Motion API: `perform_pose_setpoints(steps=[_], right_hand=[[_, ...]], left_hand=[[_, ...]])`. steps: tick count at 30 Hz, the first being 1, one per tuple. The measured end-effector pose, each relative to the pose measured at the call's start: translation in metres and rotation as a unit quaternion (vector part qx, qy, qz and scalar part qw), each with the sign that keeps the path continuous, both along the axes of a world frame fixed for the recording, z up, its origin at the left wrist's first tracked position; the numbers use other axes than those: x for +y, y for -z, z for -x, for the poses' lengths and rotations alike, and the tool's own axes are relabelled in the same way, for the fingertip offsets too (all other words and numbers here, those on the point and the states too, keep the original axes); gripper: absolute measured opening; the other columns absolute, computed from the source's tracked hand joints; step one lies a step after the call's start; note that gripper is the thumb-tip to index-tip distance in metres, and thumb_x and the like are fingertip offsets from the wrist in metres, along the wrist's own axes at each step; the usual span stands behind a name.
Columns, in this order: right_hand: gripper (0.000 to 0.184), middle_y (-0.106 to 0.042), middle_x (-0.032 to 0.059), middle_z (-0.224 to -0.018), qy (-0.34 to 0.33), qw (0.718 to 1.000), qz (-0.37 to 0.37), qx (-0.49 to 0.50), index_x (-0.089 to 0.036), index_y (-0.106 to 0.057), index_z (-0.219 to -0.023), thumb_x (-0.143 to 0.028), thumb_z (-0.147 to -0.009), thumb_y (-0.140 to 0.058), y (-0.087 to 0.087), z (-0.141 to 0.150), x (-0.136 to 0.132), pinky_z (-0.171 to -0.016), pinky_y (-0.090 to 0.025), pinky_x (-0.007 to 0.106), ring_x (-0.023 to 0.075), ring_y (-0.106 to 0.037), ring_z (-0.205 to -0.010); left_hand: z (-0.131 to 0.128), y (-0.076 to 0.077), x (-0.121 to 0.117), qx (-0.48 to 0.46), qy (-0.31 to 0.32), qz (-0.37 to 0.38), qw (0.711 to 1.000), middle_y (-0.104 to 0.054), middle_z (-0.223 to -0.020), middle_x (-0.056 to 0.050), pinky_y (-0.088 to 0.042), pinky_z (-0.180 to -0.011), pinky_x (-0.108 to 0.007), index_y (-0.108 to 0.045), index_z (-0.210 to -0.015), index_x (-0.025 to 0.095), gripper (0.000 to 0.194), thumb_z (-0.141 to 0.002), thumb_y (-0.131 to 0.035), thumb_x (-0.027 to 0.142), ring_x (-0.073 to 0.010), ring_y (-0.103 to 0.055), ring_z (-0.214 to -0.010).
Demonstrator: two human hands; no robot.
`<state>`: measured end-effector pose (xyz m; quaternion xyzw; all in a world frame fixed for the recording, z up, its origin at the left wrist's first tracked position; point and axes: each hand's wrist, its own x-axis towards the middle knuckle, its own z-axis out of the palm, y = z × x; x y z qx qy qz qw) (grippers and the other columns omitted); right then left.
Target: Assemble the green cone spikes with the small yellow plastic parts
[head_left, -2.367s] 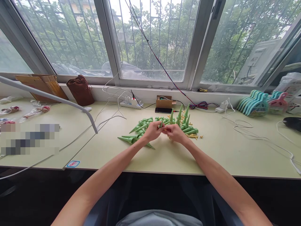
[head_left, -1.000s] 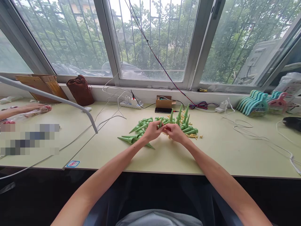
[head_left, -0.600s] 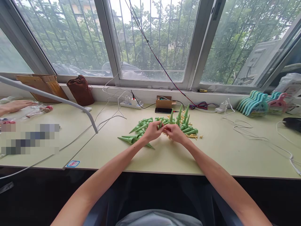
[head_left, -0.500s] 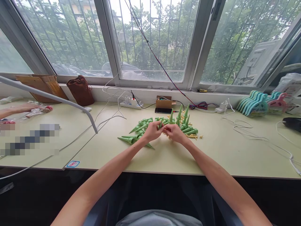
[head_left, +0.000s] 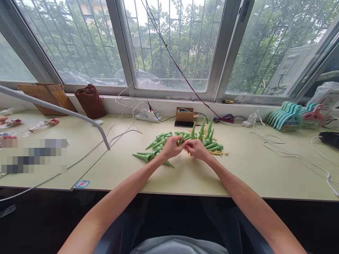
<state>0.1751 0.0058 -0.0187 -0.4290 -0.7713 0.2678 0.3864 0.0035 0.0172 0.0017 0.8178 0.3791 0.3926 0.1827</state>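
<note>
My left hand [head_left: 172, 147] is closed around a green plastic plant watering spike [head_left: 180, 141], whose tapered part shows between thumb and fingers. Touching it at the fingertips, my right hand [head_left: 196, 148] is pinched closed; whatever sits in that pinch is hidden. Several green spikes [head_left: 160, 141] lie heaped to the left and behind my hands. A few loose ones [head_left: 144, 157] are spread closer to me at the left. Upright spikes [head_left: 202, 127] stand behind my right hand, with more lying beside them. Small yellow plastic pieces [head_left: 217, 153] lie scattered right of that hand.
A phone [head_left: 184, 124] and a small open cardboard box [head_left: 184, 115] are at the back. Behind the spikes runs a power strip [head_left: 148, 116]. Teal hangers [head_left: 284, 116] stand far right. White cables cross the desk [head_left: 254, 176]. Another person's fingers [head_left: 3, 119] show at far left.
My hands have barely moved and stay together at the spike. At far left, the other person's hand has drawn back toward the frame's edge, and a wrapped item there has shifted left.
</note>
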Motion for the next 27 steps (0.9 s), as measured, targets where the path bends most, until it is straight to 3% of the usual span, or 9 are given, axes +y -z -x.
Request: perform_pose_setpoints(steps=[27], right_hand=[[0.029, -0.057, -0.0011, -0.053, 0.007, 0.999, 0.046, 0.020, -0.018, -0.053, -0.061, -0.036, -0.084, -0.052, -0.0021, 0.0020, -0.0019, -0.043, -0.039, 0.021, 0.0101, -0.052, -0.042]], left_hand=[[-0.0006, 0.0003, 0.0011, 0.007, -0.007, -0.022, 1.000, -0.064, -0.071, 0.000, -0.037, -0.057, -0.022, -0.060, -0.070, 0.016, 0.015, -0.082, -0.056, 0.026, -0.0092, -0.046, -0.057]])
